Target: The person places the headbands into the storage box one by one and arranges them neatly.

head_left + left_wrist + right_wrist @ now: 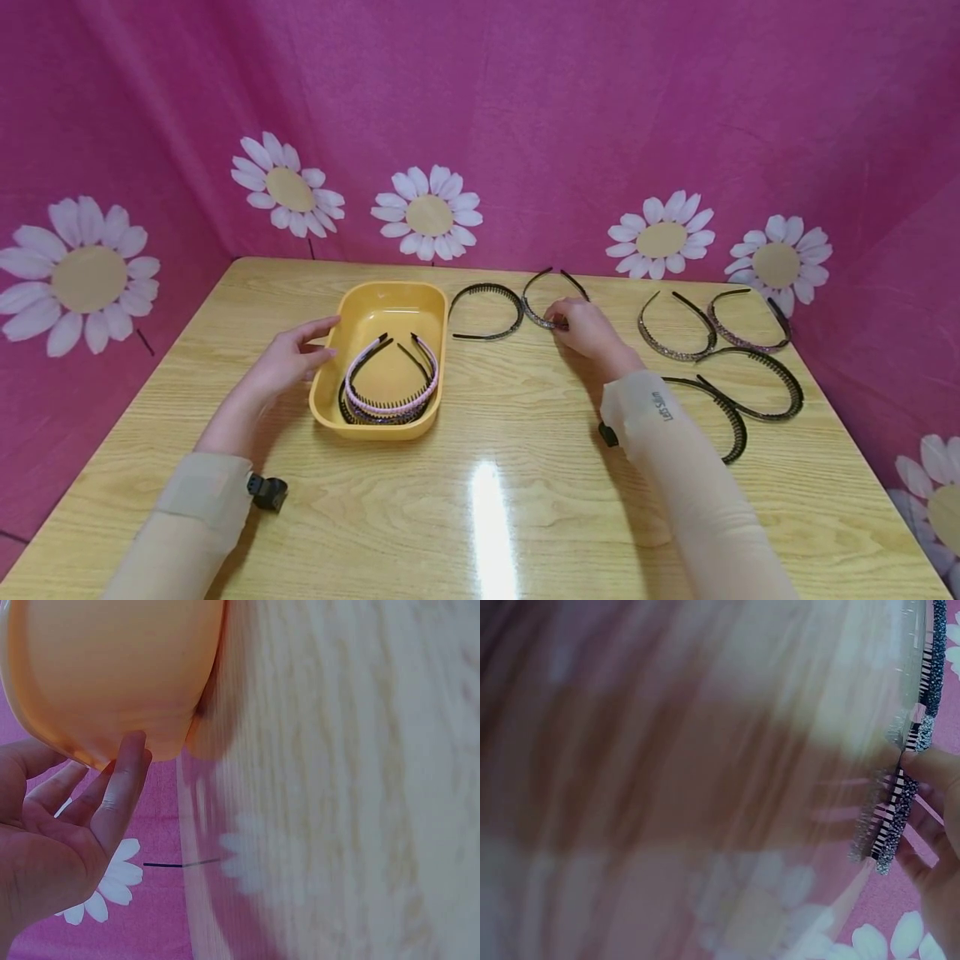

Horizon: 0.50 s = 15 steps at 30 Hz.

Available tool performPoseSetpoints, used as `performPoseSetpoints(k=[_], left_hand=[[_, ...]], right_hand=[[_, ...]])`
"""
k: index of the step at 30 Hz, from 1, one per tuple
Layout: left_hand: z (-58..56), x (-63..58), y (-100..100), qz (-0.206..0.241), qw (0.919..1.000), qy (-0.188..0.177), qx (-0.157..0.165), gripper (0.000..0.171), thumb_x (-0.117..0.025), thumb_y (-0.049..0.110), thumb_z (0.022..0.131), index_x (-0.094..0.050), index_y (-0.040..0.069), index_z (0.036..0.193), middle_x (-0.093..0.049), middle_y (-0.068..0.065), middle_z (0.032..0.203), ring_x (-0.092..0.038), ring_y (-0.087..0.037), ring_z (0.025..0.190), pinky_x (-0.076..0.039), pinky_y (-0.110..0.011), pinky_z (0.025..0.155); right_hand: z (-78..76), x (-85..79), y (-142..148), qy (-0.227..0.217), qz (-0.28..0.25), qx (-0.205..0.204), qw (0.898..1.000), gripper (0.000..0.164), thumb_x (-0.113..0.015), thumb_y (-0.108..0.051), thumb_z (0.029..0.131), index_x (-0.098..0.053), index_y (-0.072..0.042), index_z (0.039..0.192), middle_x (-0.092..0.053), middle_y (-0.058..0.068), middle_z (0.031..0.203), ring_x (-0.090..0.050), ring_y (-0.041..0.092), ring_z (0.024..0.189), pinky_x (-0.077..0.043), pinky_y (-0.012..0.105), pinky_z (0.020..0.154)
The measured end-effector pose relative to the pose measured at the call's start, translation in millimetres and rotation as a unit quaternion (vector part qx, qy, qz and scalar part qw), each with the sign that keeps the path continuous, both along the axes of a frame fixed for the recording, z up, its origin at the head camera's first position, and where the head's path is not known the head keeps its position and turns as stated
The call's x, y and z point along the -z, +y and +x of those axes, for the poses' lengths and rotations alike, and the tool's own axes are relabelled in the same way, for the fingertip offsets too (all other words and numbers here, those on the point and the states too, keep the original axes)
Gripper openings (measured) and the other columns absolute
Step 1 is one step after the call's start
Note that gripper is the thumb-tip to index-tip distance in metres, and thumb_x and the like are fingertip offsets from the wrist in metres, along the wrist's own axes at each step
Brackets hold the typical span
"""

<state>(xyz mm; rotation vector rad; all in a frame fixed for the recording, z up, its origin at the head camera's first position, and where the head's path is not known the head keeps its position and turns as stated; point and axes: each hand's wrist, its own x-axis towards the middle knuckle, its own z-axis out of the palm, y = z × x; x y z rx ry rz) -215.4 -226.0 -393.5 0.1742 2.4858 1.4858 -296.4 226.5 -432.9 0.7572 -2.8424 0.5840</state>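
My right hand [590,331] pinches the front band of a black, glittery, toothed headband [533,314] at the back of the table; its ends point away from me. In the right wrist view, thumb and fingers grip its sparkly band [904,796] close over the tabletop. My left hand [288,358] has its fingers spread against the left side of a yellow plastic tray [392,286], fingertips on the outer wall in the left wrist view. Inside the tray, a pink headband [389,410] lies on top of darker headbands with teeth.
A black toothed headband [487,337] lies between the tray and my right hand. Several more dark headbands, one of them with a sparkly band [667,352], lie on the right of the wooden table [375,517]. A pink daisy-print cloth [540,125] hangs behind.
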Motion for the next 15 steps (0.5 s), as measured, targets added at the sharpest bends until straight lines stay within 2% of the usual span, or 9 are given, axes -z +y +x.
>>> performPoseSetpoints(k=[15], left_hand=[[-0.5,2.3,-0.1,-0.007,0.9999,0.012,-0.006,0.056,-0.054,0.009,0.094,-0.034,0.008,0.146,-0.039,-0.022,0.142,-0.054,-0.016,0.097,-0.05,-0.024,0.057]], right_hand=[[1.3,-3.6,-4.7,0.013,0.015,0.009,1.0,0.02,-0.068,0.003,0.079,-0.069,-0.002,0.098,-0.067,0.013,0.094,-0.061,0.028,0.088,-0.05,0.042,0.081]])
